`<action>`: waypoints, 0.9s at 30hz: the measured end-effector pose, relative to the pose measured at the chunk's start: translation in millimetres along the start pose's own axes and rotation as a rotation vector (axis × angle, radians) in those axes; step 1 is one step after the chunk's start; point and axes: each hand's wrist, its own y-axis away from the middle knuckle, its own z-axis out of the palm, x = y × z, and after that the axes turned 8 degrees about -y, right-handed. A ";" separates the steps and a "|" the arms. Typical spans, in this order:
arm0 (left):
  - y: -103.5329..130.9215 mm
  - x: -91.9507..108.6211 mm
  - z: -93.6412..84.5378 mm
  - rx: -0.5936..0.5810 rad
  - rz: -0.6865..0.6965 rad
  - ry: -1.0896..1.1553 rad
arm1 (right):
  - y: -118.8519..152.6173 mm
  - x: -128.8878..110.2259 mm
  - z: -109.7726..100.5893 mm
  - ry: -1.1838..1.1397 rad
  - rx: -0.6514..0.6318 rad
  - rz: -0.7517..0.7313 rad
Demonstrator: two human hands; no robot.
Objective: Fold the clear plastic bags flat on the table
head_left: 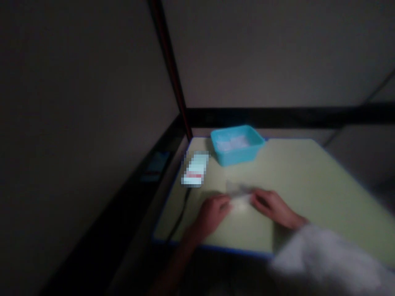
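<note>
Between my two hands stretches a thin, greyish, see-through sheet [235, 189], too blurred to tell whether it is film or a small bag. My left hand [213, 212] has its fingers closed at the sheet's left edge. At the right edge, my right hand [269, 205] pinches it with curled fingers. Both hands are low over the pale table [296, 176], near its front edge. A bright patch shows just below the sheet. Beyond the hands stands a turquoise plastic basket [239, 157] with whitish contents [236, 142], whose kind I cannot make out.
A lit phone-like screen [195, 169], pixelated, lies left of the basket, with a dark cable [182, 213] running to the table's front edge. Dark walls with a black rail [277, 118] close off the back and left. The room is dim.
</note>
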 end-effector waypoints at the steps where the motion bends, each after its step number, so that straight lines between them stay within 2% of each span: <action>1: -4.1 -2.7 0.7 -0.009 -0.058 0.061 | -4.0 0.6 -0.7 -0.064 0.003 0.036; 3: -11.6 -7.8 4.2 -0.006 -0.140 0.147 | -11.6 2.5 -0.8 -0.186 0.029 0.096; 8: -25.1 -17.2 16.6 0.049 -0.227 0.205 | -22.9 8.1 4.1 -0.470 0.115 0.224; 13: -33.8 -22.0 18.3 0.083 -0.293 0.240 | -26.4 9.6 6.5 -0.502 0.190 0.214; 17: -39.3 -23.6 14.8 0.063 -0.326 0.266 | -22.2 9.8 5.4 -0.392 0.321 0.173; 20: -43.2 -25.2 13.4 0.038 -0.345 0.287 | -15.1 8.8 7.2 -0.180 0.383 0.098; 24: -47.4 -28.8 14.3 0.003 -0.364 0.322 | -10.4 3.5 17.7 0.108 0.227 -0.105; 27: -49.6 -30.5 14.2 -0.024 -0.376 0.347 | -12.4 -1.3 27.6 0.248 0.089 -0.183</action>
